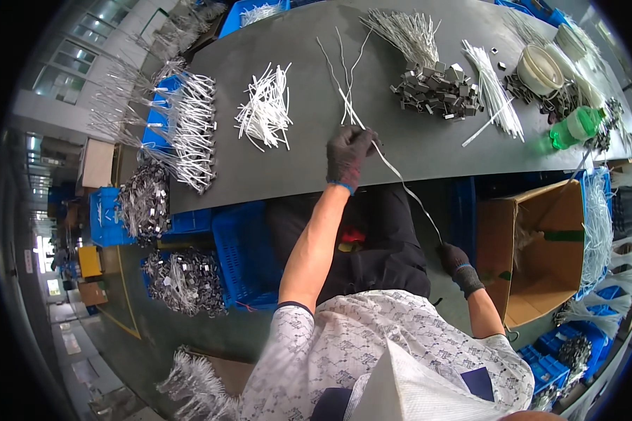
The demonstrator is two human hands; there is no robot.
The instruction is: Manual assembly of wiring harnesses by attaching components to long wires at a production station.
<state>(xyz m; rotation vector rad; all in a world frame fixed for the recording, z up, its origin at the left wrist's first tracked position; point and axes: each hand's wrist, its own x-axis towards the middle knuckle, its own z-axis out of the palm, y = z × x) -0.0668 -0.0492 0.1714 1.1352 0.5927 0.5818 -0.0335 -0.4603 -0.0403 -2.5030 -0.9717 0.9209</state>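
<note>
Wire (407, 184), thin and silvery, is running in a slack curve between two gloved hands, from above the grey table (288, 167) down past its near edge. The left hand (351, 153) is gripping its upper part with closed fingers near a slim white tube (354, 116), the forearm slanting forward. The right hand (459, 268) is holding the lower end beside the thigh, near an open cardboard box (495, 277).

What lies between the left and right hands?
A thin, pale wire spans from the left hand to the right hand, crossing the grey table's front edge in the head view.
</note>
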